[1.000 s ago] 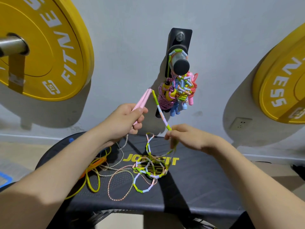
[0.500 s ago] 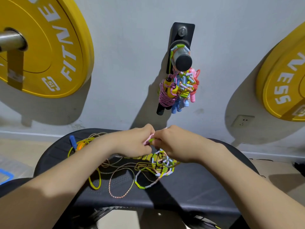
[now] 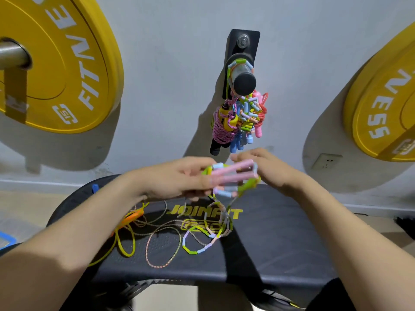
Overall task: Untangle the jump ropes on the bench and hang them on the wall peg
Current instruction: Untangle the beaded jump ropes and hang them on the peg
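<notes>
Grey gym wall [image 3: 168, 41], flanked by yellow weight plates [image 3: 67, 63], backs a black bench [image 3: 280, 243] where a person works on tangled jump ropes. Both hands are raised together just above the bench. The left hand [image 3: 179, 178] grips two pink handles [image 3: 233, 173] at one end; the right hand [image 3: 269, 171], blurred, appears to pinch the beaded rope [image 3: 202, 250] at their other end. From the hands the rope trails down to a heap on the bench, beside a speckled cord [image 3: 147, 250], a yellow rope [image 3: 125, 250] and an orange handle [image 3: 132, 217]. Directly above, the wall peg [image 3: 243, 79] carries a hanging bundle [image 3: 238, 122] of ropes.
</notes>
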Available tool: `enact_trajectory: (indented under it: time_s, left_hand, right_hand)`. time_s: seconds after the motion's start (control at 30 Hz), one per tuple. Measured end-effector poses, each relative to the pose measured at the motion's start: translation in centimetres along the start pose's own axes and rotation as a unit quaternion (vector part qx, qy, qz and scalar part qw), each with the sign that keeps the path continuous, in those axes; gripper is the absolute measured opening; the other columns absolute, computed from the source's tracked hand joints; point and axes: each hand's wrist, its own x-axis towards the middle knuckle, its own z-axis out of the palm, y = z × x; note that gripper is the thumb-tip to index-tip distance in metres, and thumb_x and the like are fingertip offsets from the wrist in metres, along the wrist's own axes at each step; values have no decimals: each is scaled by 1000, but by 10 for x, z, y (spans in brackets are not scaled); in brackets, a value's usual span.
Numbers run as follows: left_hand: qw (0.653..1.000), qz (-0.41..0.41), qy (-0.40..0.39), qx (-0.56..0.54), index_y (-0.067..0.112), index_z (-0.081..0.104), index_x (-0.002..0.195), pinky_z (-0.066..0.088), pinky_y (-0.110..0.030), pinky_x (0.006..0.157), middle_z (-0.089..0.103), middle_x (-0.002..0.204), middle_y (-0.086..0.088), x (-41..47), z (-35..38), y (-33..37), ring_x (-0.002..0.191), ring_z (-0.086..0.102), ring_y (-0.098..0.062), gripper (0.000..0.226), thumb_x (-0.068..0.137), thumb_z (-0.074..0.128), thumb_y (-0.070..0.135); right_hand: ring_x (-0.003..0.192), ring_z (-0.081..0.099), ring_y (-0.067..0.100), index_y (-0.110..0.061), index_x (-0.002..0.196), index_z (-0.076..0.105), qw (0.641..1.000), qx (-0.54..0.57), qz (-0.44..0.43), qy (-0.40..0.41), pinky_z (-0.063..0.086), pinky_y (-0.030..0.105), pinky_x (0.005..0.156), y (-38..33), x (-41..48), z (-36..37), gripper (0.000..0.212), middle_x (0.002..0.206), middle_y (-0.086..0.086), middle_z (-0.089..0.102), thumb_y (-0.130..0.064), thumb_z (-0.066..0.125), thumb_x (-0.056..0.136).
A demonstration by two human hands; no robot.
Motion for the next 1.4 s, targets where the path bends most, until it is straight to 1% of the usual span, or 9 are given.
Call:
enact_trajectory:
  time_s: [0.07, 0.13, 0.27, 0.43, 0.7, 0.9, 1.07, 1.27, 1.4]
  left_hand:
    - [992, 6, 95, -78, -8, 51, 129, 35, -17, 54, 55, 78, -3, 4, -5, 1, 70, 42, -14, 40, 102, 56, 22]
    - [980, 10, 188, -70, -4, 53, 121, 33, -17, 51, 52, 75, -3, 9, -12, -1, 68, 40, -14, 30, 107, 54, 21]
    - [920, -55, 314, 228, 14, 49, 103, 38, -29, 61, 58, 84, -2, 11, -19, -14, 69, 49, -16, 28, 107, 56, 41]
    - [882, -37, 377, 280, 12, 39, 110, 36, -11, 57, 53, 91, 7, 18, -11, -25, 80, 51, -3, 30, 108, 56, 37]
    - [888, -34, 316, 333, 21, 54, 113, 41, -35, 70, 68, 98, 2, 8, -12, -32, 91, 59, -25, 13, 105, 59, 29]
    - [949, 40, 162, 267, 22, 70, 115, 51, -45, 94, 73, 101, 5, 1, -1, -13, 98, 67, -21, 16, 110, 55, 29]
    - [991, 88, 68, 78, 8, 65, 114, 38, -33, 67, 59, 86, -3, 3, 18, -6, 75, 45, -21, 25, 103, 60, 29]
    - [977, 85, 188, -49, 5, 61, 112, 48, -19, 64, 73, 95, -17, 15, 7, -3, 79, 64, -12, 13, 101, 64, 11]
    - [927, 17, 364, 88, 13, 60, 106, 46, -28, 68, 68, 91, -7, 16, -21, -17, 73, 60, -12, 12, 100, 70, 15]
  right_hand:
    - [78, 68, 16, -18, 78, 76, 999, 25, -2, -31, 58, 34, 87, 3, -1, 0, 35, 73, -12, 69, -19, 56, 107]
    - [70, 61, 24, -11, 91, 72, 998, -5, 14, -67, 57, 32, 76, 1, -2, 11, 40, 62, -13, 61, -30, 45, 114]
    - [56, 52, 8, -18, 104, 69, 969, -226, -32, -97, 48, 25, 61, -16, -9, 46, 41, 57, -13, 50, -42, 38, 114]
    - [86, 58, 41, -20, 93, 41, 861, -490, -94, -100, 50, 46, 73, -31, -18, 71, 29, 83, 9, 49, -41, 37, 112]
    - [75, 60, 38, -23, 102, 46, 812, -540, -220, 44, 32, 37, 55, -45, -21, 62, 15, 89, 2, 58, -31, 34, 102]
    - [69, 57, 17, -28, 99, 71, 907, -330, -160, 206, 45, 37, 59, -18, -5, 15, 18, 74, -7, 66, -44, 65, 101]
    - [48, 47, 3, -24, 62, 66, 957, -152, -120, 215, 33, 14, 52, 2, 11, -5, 42, 48, -14, 53, -43, 72, 99]
    - [60, 63, 27, 3, 90, 74, 991, -119, -41, 36, 56, 35, 55, -1, 0, 16, 29, 73, 17, 68, -12, 50, 99]
    - [45, 64, 28, -8, 114, 66, 978, -37, 119, -169, 53, 28, 47, -11, -7, 29, 57, 57, 16, 62, -52, 30, 113]
